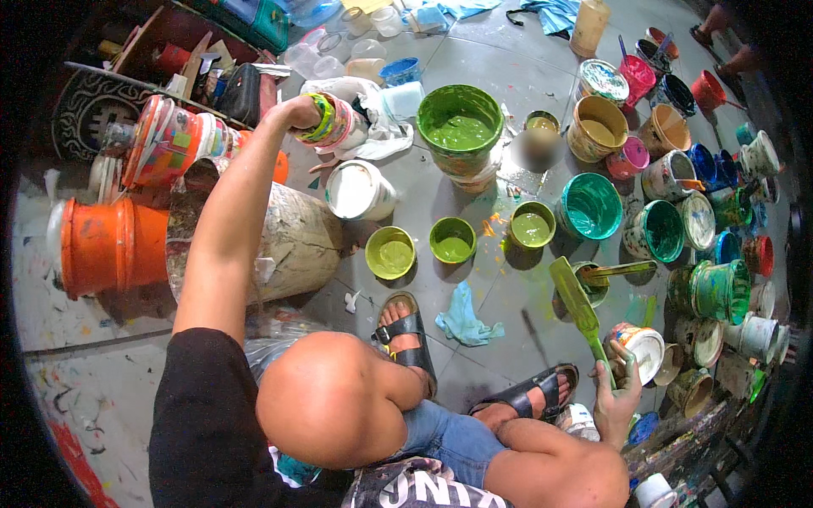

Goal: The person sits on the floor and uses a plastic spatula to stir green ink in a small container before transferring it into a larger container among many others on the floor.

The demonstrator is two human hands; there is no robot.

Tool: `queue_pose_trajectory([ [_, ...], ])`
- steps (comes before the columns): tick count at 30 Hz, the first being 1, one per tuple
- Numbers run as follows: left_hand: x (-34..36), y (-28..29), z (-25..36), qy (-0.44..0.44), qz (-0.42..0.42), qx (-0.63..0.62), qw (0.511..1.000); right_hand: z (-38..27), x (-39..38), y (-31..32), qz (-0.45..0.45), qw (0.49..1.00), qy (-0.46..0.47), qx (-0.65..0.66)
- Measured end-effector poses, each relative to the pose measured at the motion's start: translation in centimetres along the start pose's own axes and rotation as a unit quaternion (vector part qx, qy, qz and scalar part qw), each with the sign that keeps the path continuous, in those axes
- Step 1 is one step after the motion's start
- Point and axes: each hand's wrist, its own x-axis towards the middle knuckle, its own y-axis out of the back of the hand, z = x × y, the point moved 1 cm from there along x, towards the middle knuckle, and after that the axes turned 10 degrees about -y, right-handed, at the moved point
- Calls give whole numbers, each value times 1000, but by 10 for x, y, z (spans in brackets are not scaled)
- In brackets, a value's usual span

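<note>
My right hand (618,398) is closed around the thin handle of a green paint-coated spatula (576,296), whose broad blade points up and away over the floor. My left arm stretches far out to the left. At its end my left hand (302,113) is closed at the rim of a paint-stained tub (345,127) lying tilted on white cloth; some fingers are hidden. Between my hands stand small cups of green paint (392,254), (453,241), (533,226), and behind them a larger green paint bucket (460,127). A second paint-smeared spatula (622,270) lies across a small tub (593,288).
Many paint tubs crowd the right, among them a teal one (590,207) and a tan one (598,127). A white lidded tub (361,190), a large stained drum (296,237) and an orange bucket (110,247) stand left. A blue rag (468,315) lies before my feet.
</note>
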Motion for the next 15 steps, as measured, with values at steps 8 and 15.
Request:
queue_pose_trajectory([
  [8,13,-4,-5,35,-34,-72,996,1,-2,5,15,1000,-19,4],
  [15,-49,51,-1,29,-28,-112,993,-3,0,-2,1,999,-23,22],
])
